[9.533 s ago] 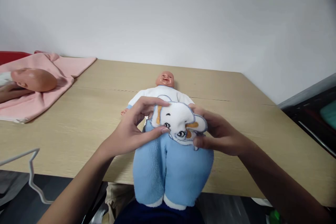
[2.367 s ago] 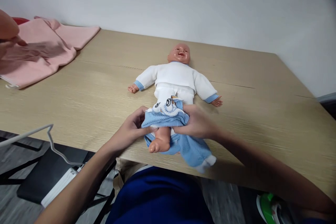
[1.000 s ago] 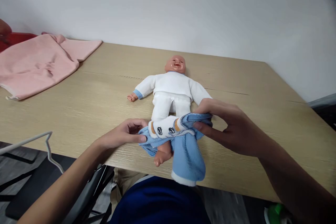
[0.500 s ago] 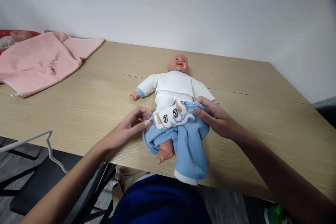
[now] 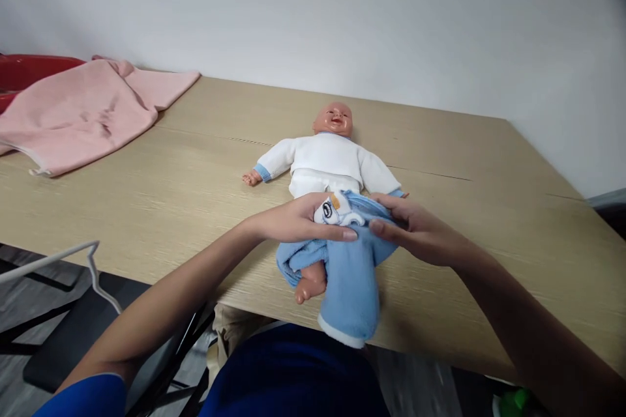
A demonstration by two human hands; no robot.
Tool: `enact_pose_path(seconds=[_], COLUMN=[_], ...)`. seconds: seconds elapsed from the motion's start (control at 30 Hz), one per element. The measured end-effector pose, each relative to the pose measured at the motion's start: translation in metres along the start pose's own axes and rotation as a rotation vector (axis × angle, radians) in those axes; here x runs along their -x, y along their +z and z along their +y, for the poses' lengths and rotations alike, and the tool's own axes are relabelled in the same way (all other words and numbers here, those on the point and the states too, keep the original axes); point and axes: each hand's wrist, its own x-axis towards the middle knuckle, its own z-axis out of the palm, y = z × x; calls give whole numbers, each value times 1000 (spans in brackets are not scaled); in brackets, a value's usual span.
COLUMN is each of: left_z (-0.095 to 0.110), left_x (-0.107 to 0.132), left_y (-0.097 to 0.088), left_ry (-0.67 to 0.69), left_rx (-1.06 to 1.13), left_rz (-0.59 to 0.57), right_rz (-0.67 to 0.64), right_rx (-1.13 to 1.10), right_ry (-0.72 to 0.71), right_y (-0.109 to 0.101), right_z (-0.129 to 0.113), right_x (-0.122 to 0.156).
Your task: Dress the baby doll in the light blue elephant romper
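Note:
A baby doll (image 5: 325, 155) in a white top with blue cuffs lies on its back on the table, feet toward me. Light blue fleece pants (image 5: 349, 287) with a white cartoon-face patch are bunched over its legs. One bare doll foot (image 5: 310, 283) shows below the bunched cloth, while the other pant leg hangs flat with its white hem near the table edge. My left hand (image 5: 306, 218) lies across the patch, thumb over the front and fingers behind the cloth, closed on the waistband. My right hand (image 5: 415, 225) pinches the waistband's right side between thumb and fingers.
A pink cloth (image 5: 92, 117) lies at the left of the wooden table (image 5: 205, 143), partly over a red basin (image 5: 34, 71). A black chair (image 5: 83, 332) and a bent white rod (image 5: 59, 259) are at lower left. A white wall (image 5: 342, 19) stands behind.
My left hand has moved right, from the left edge of the pants onto the patch, covering part of it. My right hand still holds the right side, shifted slightly right.

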Motion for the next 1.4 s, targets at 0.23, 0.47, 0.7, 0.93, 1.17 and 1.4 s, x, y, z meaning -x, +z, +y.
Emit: enact_pose_path(seconds=[0.23,0.47,0.7,0.93,1.17,1.4], left_z=[-1,-14,-17,-32,-30,-31], left_x=[-9,-7,-6,-1,1,-2], left_y=[10,-8,-9,-11,-10,-9], left_ry=[63,-129,-85,-147,-256,-183], left_rx=[-42,34,62,217,311,202], left_rz=[53,-189,-259,-139,-337,-305], right_rz=[-38,43,-427,-36,18,-317], right_rx=[-127,-413,-308,-645,-717,-491], right_ry=[50,130,104,198,283,138], right_y=[2,8,6,26,38,32], right_z=[17,28,25,57,55,41], right_x=[9,12,16,10,9,17])
